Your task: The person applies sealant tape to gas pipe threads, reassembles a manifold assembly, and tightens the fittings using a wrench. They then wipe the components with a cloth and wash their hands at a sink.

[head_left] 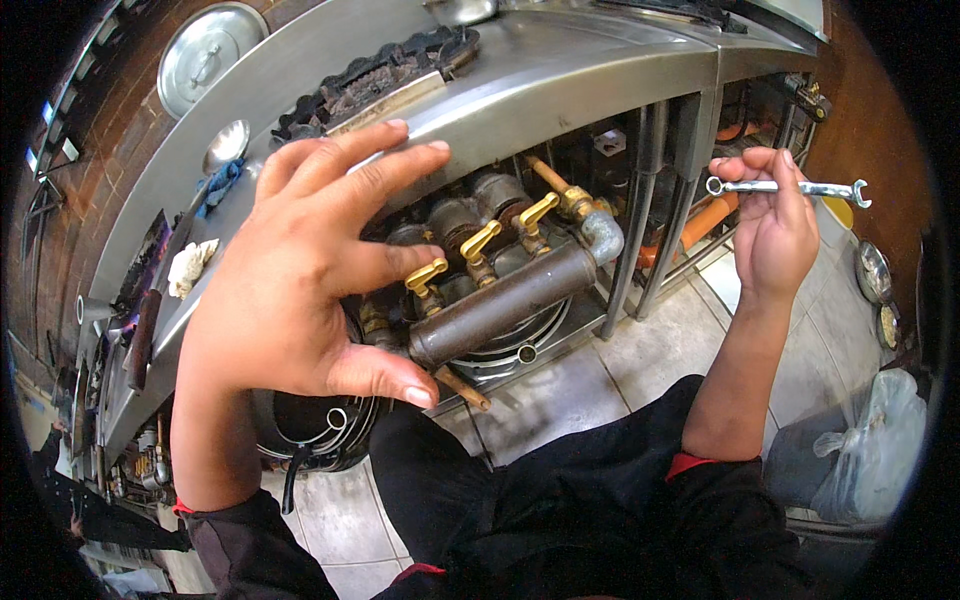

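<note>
My left hand is raised in front of the stove with its fingers spread, holding nothing. Behind its thumb and fingers runs a dark gas pipe with several brass valves that have yellow lever handles. One fingertip overlaps the nearest lever; whether it touches, I cannot tell. Off to the right, my right hand is closed around a combination wrench, its ring end pointing left and its open jaw pointing right. A grey elbow fitting joins the pipe's right end to a brass fitting.
Above the pipe stands the steel stove front, with a dark burner grate on top. Stacked black pans lie below my left hand. A stove leg rises right of the pipe. A plastic bag sits at lower right.
</note>
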